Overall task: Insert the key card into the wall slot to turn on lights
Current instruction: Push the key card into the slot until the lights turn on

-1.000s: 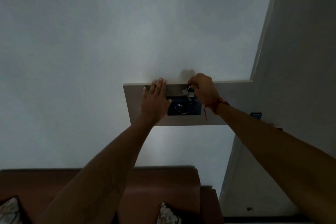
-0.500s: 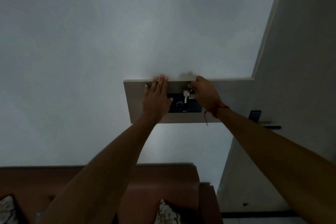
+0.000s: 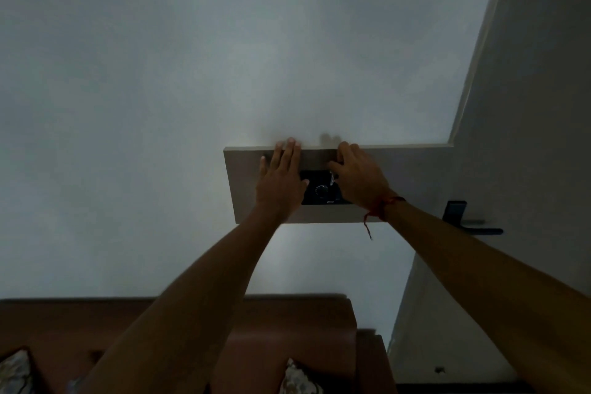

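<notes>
The room is dim. A pale wall panel (image 3: 243, 182) carries a black switch plate (image 3: 319, 200) with a round dial (image 3: 321, 190). My left hand (image 3: 281, 182) lies flat on the panel, fingers spread, just left of the plate and overlapping its left edge. My right hand (image 3: 358, 179) is pressed over the plate's upper right part, fingers pinched on the key card (image 3: 333, 176). Only a small pale bit of the card shows at the fingertips. The slot itself is hidden behind my right hand. A red thread is tied around my right wrist.
A door (image 3: 527, 137) stands to the right, with a dark lock and lever handle (image 3: 473, 229). Below is a brown sofa back (image 3: 287, 323) with patterned cushions (image 3: 299, 377) at the bottom edge. Plain grey wall fills the space above and to the left.
My right hand has slid down over the black plate, and the pale key piece that showed before is now almost covered. My left hand stays flat on the panel.
</notes>
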Motion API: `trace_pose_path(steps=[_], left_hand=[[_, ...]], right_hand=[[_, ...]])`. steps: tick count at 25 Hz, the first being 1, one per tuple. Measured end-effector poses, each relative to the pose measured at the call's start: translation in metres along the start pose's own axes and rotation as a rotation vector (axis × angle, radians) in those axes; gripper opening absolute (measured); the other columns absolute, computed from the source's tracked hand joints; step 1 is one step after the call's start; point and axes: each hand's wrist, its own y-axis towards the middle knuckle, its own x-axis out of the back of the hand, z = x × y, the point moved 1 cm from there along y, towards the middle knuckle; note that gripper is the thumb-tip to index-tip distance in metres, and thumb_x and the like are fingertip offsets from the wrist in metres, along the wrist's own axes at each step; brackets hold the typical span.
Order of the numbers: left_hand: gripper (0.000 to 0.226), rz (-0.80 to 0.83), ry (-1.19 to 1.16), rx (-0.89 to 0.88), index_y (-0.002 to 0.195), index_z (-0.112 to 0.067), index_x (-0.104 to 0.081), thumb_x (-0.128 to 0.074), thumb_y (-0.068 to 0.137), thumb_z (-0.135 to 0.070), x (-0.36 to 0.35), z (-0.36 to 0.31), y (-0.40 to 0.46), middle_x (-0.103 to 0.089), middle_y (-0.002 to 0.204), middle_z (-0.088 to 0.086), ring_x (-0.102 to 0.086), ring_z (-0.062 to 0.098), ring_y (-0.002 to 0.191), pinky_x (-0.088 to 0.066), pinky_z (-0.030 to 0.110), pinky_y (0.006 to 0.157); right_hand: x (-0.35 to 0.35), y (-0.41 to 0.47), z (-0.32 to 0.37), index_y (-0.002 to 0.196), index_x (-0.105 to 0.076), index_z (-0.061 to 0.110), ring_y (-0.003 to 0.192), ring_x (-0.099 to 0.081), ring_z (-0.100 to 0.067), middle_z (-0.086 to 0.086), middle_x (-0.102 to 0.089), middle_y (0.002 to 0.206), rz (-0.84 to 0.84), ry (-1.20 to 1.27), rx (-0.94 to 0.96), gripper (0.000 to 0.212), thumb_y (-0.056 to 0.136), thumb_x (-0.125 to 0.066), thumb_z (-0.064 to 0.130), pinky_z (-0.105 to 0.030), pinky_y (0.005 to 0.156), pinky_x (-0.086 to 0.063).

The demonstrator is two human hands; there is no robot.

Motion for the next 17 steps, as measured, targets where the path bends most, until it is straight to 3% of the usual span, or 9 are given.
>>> trace_pose_path(steps=[3, 5, 8, 10, 12, 14, 17], left_hand=[[0.084, 0.002, -0.010, -0.002, 0.164, -0.016, -0.001, -0.050, 0.102, -0.044, 0.001, 0.001, 0.000, 0.003, 0.174, 0.003, 0.003, 0.025, 0.161, -0.010, 0.057, 0.129], [0.084, 0.000, -0.005, -0.007, 0.164, -0.016, -0.001, -0.050, 0.102, -0.043, 0.003, 0.000, -0.001, 0.002, 0.174, 0.004, 0.002, 0.025, 0.161, -0.010, 0.057, 0.129], [0.084, 0.009, -0.023, -0.001, 0.164, -0.015, -0.002, -0.050, 0.102, -0.044, 0.004, -0.002, -0.001, 0.002, 0.174, 0.004, 0.002, 0.026, 0.161, -0.010, 0.057, 0.129], [0.084, 0.016, -0.022, 0.005, 0.164, -0.015, -0.002, -0.050, 0.102, -0.045, 0.005, -0.003, -0.001, 0.002, 0.174, 0.005, 0.003, 0.026, 0.161, -0.009, 0.057, 0.129], [0.084, 0.024, -0.012, 0.003, 0.164, -0.014, -0.001, -0.049, 0.102, -0.045, 0.006, -0.003, 0.000, 0.002, 0.174, 0.005, 0.003, 0.026, 0.161, -0.009, 0.057, 0.129], [0.084, 0.032, -0.006, 0.004, 0.164, -0.014, 0.000, -0.048, 0.102, -0.045, 0.007, -0.003, 0.000, 0.003, 0.174, 0.005, 0.004, 0.026, 0.161, -0.008, 0.057, 0.129], [0.085, 0.039, -0.011, 0.008, 0.164, -0.014, 0.001, -0.048, 0.102, -0.045, 0.008, -0.003, 0.000, 0.004, 0.173, 0.006, 0.005, 0.026, 0.161, -0.007, 0.057, 0.130]], right_hand=[[0.000, 0.010, -0.004, 0.085, -0.064, 0.013, 0.086, -0.050, -0.027, -0.011, -0.054, 0.093, 0.038, 0.099, -0.011, 0.009, 0.080, -0.068, 0.007, -0.030, 0.057, -0.036], [0.006, 0.017, -0.014, 0.085, -0.068, 0.012, 0.086, -0.051, -0.026, -0.010, -0.057, 0.090, 0.074, 0.297, -0.055, 0.007, 0.083, -0.066, 0.006, -0.029, 0.062, -0.040], [0.022, 0.021, -0.030, 0.082, -0.072, 0.006, 0.079, -0.059, -0.016, -0.007, -0.066, 0.085, -0.039, 0.697, -0.283, 0.010, 0.077, -0.071, -0.002, -0.002, 0.070, -0.043], [0.027, 0.014, -0.038, 0.084, -0.073, 0.003, 0.073, -0.062, -0.007, -0.004, -0.069, 0.081, -0.152, 0.845, -0.433, 0.014, 0.074, -0.071, -0.007, 0.004, 0.066, -0.043], [0.024, 0.000, -0.043, 0.087, -0.070, -0.003, 0.063, -0.061, 0.007, -0.004, -0.068, 0.074, -0.189, 0.954, -0.565, 0.015, 0.074, -0.071, -0.011, 0.002, 0.058, -0.045], [0.016, -0.017, -0.045, 0.090, -0.067, -0.009, 0.059, -0.062, 0.009, -0.007, -0.067, 0.073, -0.174, 1.033, -0.661, 0.018, 0.073, -0.071, -0.015, -0.005, 0.058, -0.051], [0.007, -0.037, -0.049, 0.098, -0.067, -0.010, 0.084, -0.067, -0.023, -0.024, -0.071, 0.094, -0.101, 1.042, -0.719, 0.025, 0.074, -0.067, -0.018, -0.039, 0.084, -0.058]])
